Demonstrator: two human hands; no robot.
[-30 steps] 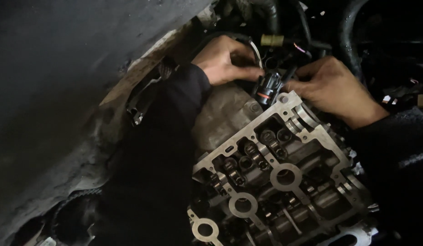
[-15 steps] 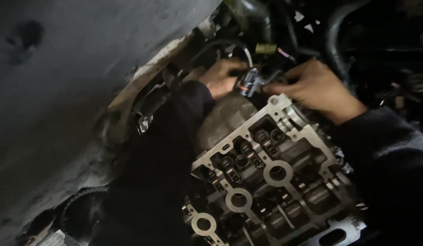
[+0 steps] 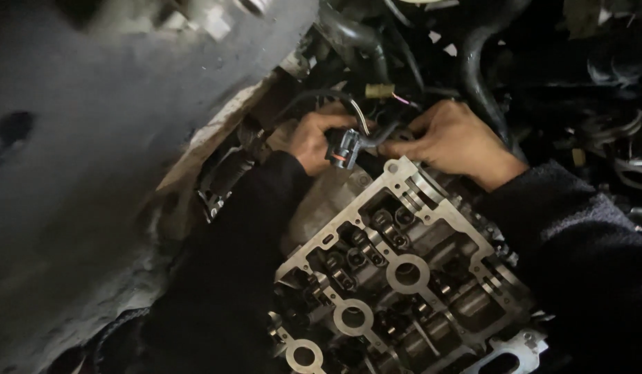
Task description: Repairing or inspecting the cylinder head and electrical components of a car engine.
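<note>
The connector (image 3: pixel 345 149) in my left hand (image 3: pixel 314 138) is a small dark plastic plug with a thin reddish stripe across its lower face. It sits just above the top corner of the open cylinder head (image 3: pixel 404 270). Its long axis runs roughly up and down, tilted a little; thin wires (image 3: pixel 362 118) arc from its upper end. My left grip is closed around it. My right hand (image 3: pixel 452 138) pinches the dark cable (image 3: pixel 380 136) just beside it.
</note>
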